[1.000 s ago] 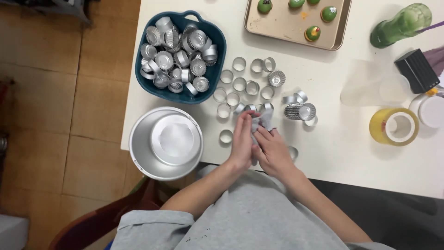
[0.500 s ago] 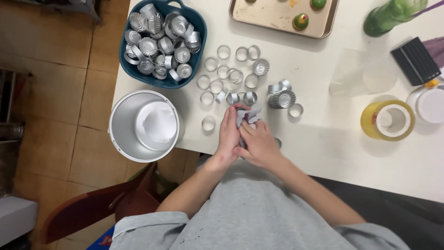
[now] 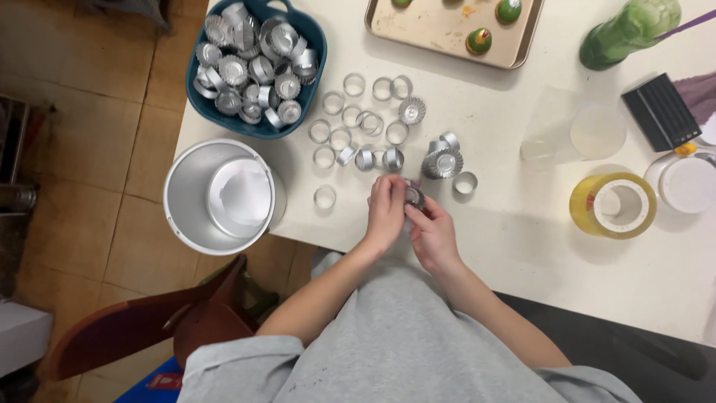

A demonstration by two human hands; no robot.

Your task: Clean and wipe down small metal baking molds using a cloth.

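Note:
My left hand (image 3: 386, 213) and my right hand (image 3: 432, 235) meet at the table's near edge, both closed on one small fluted metal tart mould (image 3: 414, 195) held between the fingertips. Just beyond them lie several loose metal rings (image 3: 350, 116) and a short stack of fluted moulds (image 3: 442, 162) on the white table (image 3: 522, 246). A single ring (image 3: 324, 197) sits to the left of my left hand.
A blue basket (image 3: 257, 63) full of moulds stands at the far left corner. A round metal pan (image 3: 224, 195) with white paper overhangs the left edge. A baking tray (image 3: 451, 26), green bottle (image 3: 630, 31), clear cup (image 3: 589, 134), yellow tape roll (image 3: 613, 205) and black block (image 3: 660, 110) lie to the right.
Both hands stay together on the mould and have turned it slightly. The view has shifted, so everything sits a little lower and further right than before.

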